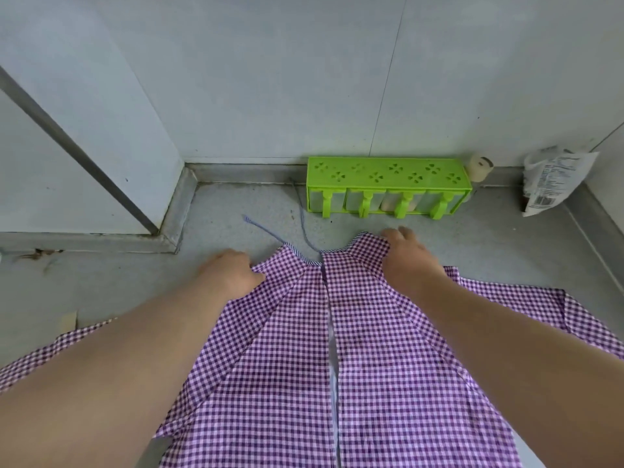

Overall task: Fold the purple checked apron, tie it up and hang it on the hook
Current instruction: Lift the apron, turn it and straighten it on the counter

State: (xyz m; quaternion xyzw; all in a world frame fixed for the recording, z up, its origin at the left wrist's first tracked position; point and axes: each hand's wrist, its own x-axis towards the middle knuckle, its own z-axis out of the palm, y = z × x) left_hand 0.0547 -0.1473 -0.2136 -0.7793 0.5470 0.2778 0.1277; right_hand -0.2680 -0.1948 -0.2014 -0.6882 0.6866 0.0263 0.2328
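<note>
Right at the top edge of the purple checked apron (pixel 371 349), both hands are on the fabric. So the left hand (pixel 233 273) sits at the apron's upper left corner, fingers curled in and pinching the cloth edge there. The right hand (pixel 410 255) is on the upper right corner, fingers bent down over the edge and gripping the fabric, with the fingertips (pixel 391 235) poking just past the top hem toward the green rack.

The apron itself lies flat on the grey counter (pixel 236 211), spread toward the camera from under both hands. Its 2 sides are folded in so the edges meet in a seam running down the middle between the forearms. More of the checked cloth sticks out flat to the far left and far right, beyond the arms. A thin blue-striped tie string (pixel 266 229) trails off the top hem, between the hands, snaking away from the apron toward the wall.

Past the apron, close to the right hand, a bright green rack (pixel 388 170) stands against the wall with 4 clear little drawers in front; the third one from the left seems to hold something pale, can't tell what. A small cream jar (pixel 479 165) is just right of the rack, and a crumpled printed bag (pixel 553 179) leans in the corner further right.
</note>
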